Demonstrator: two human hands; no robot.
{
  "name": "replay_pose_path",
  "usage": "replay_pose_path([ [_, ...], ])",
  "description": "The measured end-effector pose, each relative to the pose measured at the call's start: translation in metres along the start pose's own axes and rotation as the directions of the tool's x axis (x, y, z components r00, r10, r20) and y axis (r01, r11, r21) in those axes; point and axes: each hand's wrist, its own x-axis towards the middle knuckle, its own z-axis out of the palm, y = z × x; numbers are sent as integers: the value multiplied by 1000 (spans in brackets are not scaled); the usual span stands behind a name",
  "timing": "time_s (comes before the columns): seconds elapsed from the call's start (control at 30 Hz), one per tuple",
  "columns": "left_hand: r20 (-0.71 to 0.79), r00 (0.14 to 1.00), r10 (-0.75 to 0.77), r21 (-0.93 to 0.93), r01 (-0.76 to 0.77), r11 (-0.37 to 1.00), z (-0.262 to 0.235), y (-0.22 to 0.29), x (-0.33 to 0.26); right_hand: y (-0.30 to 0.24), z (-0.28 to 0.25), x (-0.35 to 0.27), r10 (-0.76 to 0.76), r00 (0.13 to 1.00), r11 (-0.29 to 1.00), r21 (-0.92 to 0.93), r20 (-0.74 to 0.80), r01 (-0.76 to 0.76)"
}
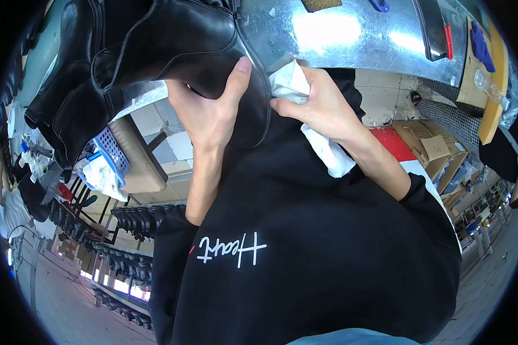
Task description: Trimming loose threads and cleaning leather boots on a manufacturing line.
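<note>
My left hand [213, 112] grips a black leather boot [184, 40] from below, its thumb lying along the boot near the sole edge. The boot is tilted over the near edge of the metal table, with its toe toward my body. Crumpled in my right hand [328, 106] is a white cloth [290, 81], pinched between thumb and fingers just beside the sole; a loose end hangs below the wrist. Another black boot [69, 80] lies to the left, partly overlapped by the one I hold.
The shiny metal table [380, 29] bears a brown pad [322, 4] and a red-and-black tool [448, 41]. At left is a blue plastic basket [115, 155] with white cloth in it. Racks of black footwear [138, 219] stand lower left. Cardboard boxes [434, 146] sit at right.
</note>
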Motion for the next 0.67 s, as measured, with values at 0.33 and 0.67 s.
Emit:
replay_pose_path([
  [0.33,13,999,-33,-98,34,995,-3,6,2,-14,-5,-3,-22,997,1000,10,-69,23],
  [0.67,26,1000,2,-60,-1,998,-3,6,2,-12,0,-3,-72,989,990,-128,-133,55],
])
